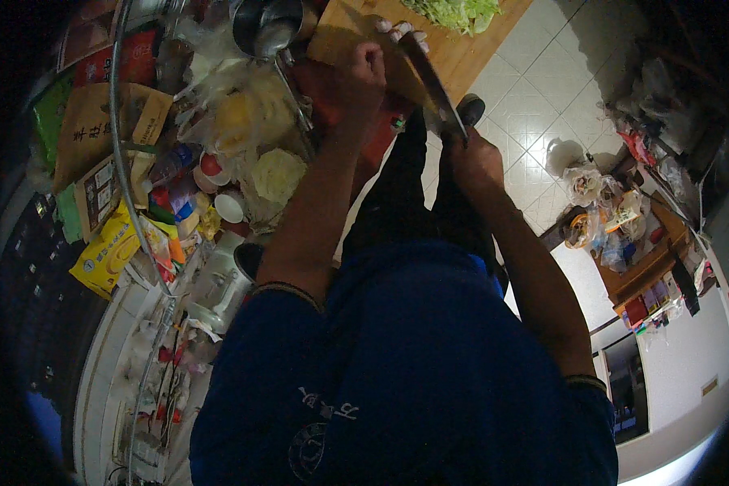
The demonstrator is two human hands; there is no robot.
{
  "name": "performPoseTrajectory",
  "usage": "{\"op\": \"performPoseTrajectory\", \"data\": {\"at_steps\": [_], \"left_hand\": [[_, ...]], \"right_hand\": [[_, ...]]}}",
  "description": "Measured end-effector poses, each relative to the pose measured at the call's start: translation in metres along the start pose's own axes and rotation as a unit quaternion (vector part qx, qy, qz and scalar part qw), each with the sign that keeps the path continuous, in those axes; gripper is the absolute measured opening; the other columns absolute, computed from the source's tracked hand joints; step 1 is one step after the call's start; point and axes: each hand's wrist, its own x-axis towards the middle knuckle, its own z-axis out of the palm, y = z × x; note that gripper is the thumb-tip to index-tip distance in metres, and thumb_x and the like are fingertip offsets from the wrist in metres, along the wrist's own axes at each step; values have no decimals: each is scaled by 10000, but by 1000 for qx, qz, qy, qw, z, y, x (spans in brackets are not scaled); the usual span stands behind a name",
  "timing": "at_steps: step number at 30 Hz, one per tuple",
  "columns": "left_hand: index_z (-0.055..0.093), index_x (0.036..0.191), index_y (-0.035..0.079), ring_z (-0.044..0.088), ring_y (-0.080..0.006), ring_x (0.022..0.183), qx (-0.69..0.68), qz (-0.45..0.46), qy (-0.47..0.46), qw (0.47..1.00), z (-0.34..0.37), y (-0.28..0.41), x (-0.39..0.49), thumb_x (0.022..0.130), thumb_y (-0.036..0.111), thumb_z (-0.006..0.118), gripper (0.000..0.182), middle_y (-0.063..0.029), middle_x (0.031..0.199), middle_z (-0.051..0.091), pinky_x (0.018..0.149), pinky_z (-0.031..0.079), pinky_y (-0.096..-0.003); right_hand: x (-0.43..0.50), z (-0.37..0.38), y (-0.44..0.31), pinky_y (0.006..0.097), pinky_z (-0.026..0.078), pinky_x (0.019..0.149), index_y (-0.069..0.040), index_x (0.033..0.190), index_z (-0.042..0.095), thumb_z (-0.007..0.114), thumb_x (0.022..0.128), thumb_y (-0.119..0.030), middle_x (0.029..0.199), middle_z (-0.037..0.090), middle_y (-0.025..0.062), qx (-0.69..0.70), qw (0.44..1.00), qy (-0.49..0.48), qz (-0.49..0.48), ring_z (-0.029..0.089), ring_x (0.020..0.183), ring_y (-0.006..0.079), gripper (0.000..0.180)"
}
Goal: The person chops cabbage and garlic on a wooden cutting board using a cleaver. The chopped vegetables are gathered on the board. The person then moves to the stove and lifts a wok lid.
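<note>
My right hand (475,161) grips the handle end of a kitchen knife (432,79), whose blade is seen nearly edge-on and points away from me over the wooden cutting board (486,54). Several small whitish pieces, perhaps garlic cloves (404,28), show by the far end of the blade; whether they lie on the board or on the blade, I cannot tell. Left of the knife, my left hand (367,67) is curled into a fist above the board's near edge, with nothing visible in it. Shredded pale green leaf vegetable (455,13) is heaped on the board's far part.
On the left, a cluttered surface holds a metal vessel (267,27), plastic bags, a round pale green vegetable (279,176), a cardboard box (91,130) and a yellow packet (109,249). Bagged items (613,212) stand at the right, beyond the tiled floor (528,103).
</note>
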Motion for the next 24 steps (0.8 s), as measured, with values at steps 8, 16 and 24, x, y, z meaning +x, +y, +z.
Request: {"op": "performPoseTrajectory", "data": {"at_steps": [8, 16, 24], "left_hand": [[642, 1079, 55, 641, -374, 937, 67, 8, -126, 990, -2, -29, 62, 895, 182, 702, 231, -185, 1008, 671, 841, 516, -437], [670, 1067, 66, 649, -365, 843, 36, 7, -28, 999, -23, 0, 31, 884, 196, 709, 228, -145, 859, 674, 781, 537, -454], [656, 1055, 46, 623, -355, 925, -31, -14, -52, 998, -6, 21, 18, 885, 164, 714, 215, -176, 1046, 627, 847, 519, -434]], "right_hand": [[-9, 0, 0, 560, 547, 751, -34, 1054, 649, 539, 1001, -269, 905, 689, 267, 51, 998, 3, -38, 674, 852, 468, 265], [21, 4, -19, 566, 530, 745, -5, 1061, 627, 527, 1011, -320, 905, 678, 300, 71, 996, -18, -51, 659, 871, 498, 335], [7, -5, -21, 563, 539, 775, -14, 1062, 619, 516, 1002, -295, 923, 688, 291, 92, 995, -1, 33, 673, 885, 478, 305]]}}
